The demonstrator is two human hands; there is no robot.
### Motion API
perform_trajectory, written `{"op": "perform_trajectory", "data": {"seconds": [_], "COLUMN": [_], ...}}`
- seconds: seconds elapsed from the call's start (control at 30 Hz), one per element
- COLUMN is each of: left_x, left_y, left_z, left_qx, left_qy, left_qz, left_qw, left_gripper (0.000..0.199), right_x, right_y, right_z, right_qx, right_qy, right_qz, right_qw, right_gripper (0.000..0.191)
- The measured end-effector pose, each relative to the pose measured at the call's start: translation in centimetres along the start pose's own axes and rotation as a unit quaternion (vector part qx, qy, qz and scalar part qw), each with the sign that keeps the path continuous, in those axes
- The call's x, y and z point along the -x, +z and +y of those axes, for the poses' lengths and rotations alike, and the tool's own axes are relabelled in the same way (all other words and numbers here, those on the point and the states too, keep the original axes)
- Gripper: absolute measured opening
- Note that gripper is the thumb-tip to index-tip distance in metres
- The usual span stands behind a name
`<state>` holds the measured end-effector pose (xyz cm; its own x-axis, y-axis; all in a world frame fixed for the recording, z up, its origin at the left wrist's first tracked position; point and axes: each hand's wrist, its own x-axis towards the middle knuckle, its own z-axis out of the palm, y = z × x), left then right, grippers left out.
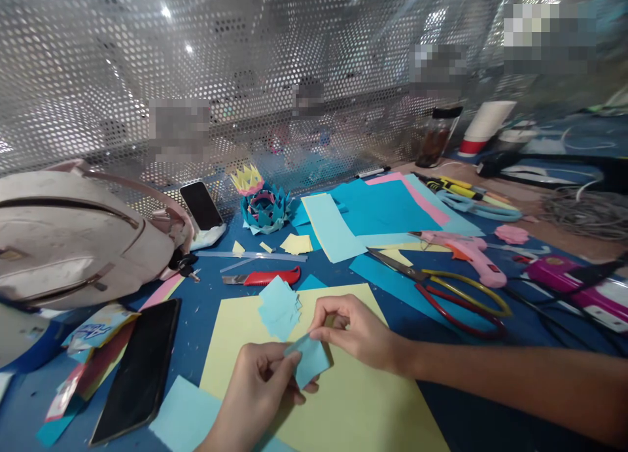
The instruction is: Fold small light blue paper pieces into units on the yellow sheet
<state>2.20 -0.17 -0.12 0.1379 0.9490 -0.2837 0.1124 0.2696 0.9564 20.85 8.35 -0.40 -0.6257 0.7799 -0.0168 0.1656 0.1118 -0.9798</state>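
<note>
Between both hands is a small square of light blue paper (313, 362), held above a yellow sheet (373, 399). My left hand (262, 380) grips its left side with thumb on top and fingers beneath. My right hand (350, 331) pinches the upper edge between thumb and forefinger. Just beyond the hands lies a loose pile of light blue paper pieces (279, 308) on the yellow sheet. A larger light blue paper (186, 413) lies to the left of my left forearm. Further back stands a layered blue paper flower (267, 210) with a yellow and pink paper piece (246, 179) beside it.
A red box cutter (272, 277) lies behind the pile. To the right are scissors (456, 295), a pink glue gun (473, 256) and a magenta power strip (574, 285). A black phone (140, 367) and a pale backpack (73, 236) are at left. Perforated metal (245, 79) borders the back.
</note>
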Motion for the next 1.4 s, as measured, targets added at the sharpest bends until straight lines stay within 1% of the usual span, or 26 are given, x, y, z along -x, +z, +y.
{"op": "perform_trajectory", "data": {"seconds": [0.1, 0.23, 0.3, 0.47, 0.63, 0.77, 0.87, 0.93, 1.0, 1.07, 1.17, 1.3, 1.4], "left_x": [-0.1, 0.0, 0.0, 0.0, -0.1, -0.1, -0.1, -0.2, -0.4, -0.5, -0.7, -0.6, -0.6], "left_y": [0.0, 0.1, 0.1, 0.0, -0.1, -0.3, -0.4, -0.5, -0.7, -0.9, -1.3, -1.6, -1.5], "left_z": [-0.1, -0.1, 0.0, 0.1, -0.1, -0.4, -0.5, -0.4, -0.4, -0.3, -0.4, -0.6, -0.6], "left_qx": [0.006, 0.027, 0.033, 0.064, 0.08, 0.063, 0.066, 0.074, 0.085, 0.092, 0.1, 0.119, 0.12], "left_qy": [0.004, 0.007, 0.003, 0.004, 0.024, 0.026, 0.032, 0.031, 0.022, 0.012, 0.001, -0.004, -0.003], "left_qz": [-0.001, 0.001, 0.001, 0.002, 0.015, 0.016, 0.011, 0.008, -0.005, -0.029, -0.054, -0.046, -0.05], "left_qw": [1.0, 1.0, 0.999, 0.998, 0.996, 0.998, 0.997, 0.997, 0.996, 0.995, 0.994, 0.992, 0.992], "left_gripper": [0.054, 0.052, 0.051, 0.05, 0.048, 0.047, 0.048, 0.049, 0.049, 0.051, 0.052, 0.049, 0.048], "right_x": [0.0, -0.1, -0.1, 0.1, 0.3, 0.4, 0.5, 0.6, 0.6, 0.6, 0.6, 0.5, 0.5], "right_y": [0.1, 0.3, 0.3, 0.2, 0.1, 0.0, 0.0, -0.1, -0.2, -0.3, -0.3, -0.3, -0.3], "right_z": [-0.1, -0.3, -0.4, -0.4, 0.1, -0.1, -0.5, -0.6, -0.6, -0.5, -0.4, -0.4, -0.3], "right_qx": [-0.006, -0.071, -0.082, -0.057, 0.025, 0.074, 0.083, 0.114, 0.158, 0.183, 0.17, 0.14, 0.139], "right_qy": [0.007, 0.013, 0.014, -0.007, -0.015, -0.025, -0.027, -0.03, -0.049, -0.075, -0.08, -0.054, -0.062], "right_qz": [0.009, 0.014, 0.013, 0.019, -0.035, -0.044, -0.063, -0.078, -0.085, -0.088, -0.089, -0.112, -0.131], "right_qw": [1.0, 0.997, 0.996, 0.998, 0.999, 0.996, 0.994, 0.99, 0.982, 0.976, 0.978, 0.982, 0.98], "right_gripper": [0.024, 0.026, 0.025, 0.021, 0.023, 0.026, 0.028, 0.032, 0.037, 0.04, 0.04, 0.04, 0.04]}}
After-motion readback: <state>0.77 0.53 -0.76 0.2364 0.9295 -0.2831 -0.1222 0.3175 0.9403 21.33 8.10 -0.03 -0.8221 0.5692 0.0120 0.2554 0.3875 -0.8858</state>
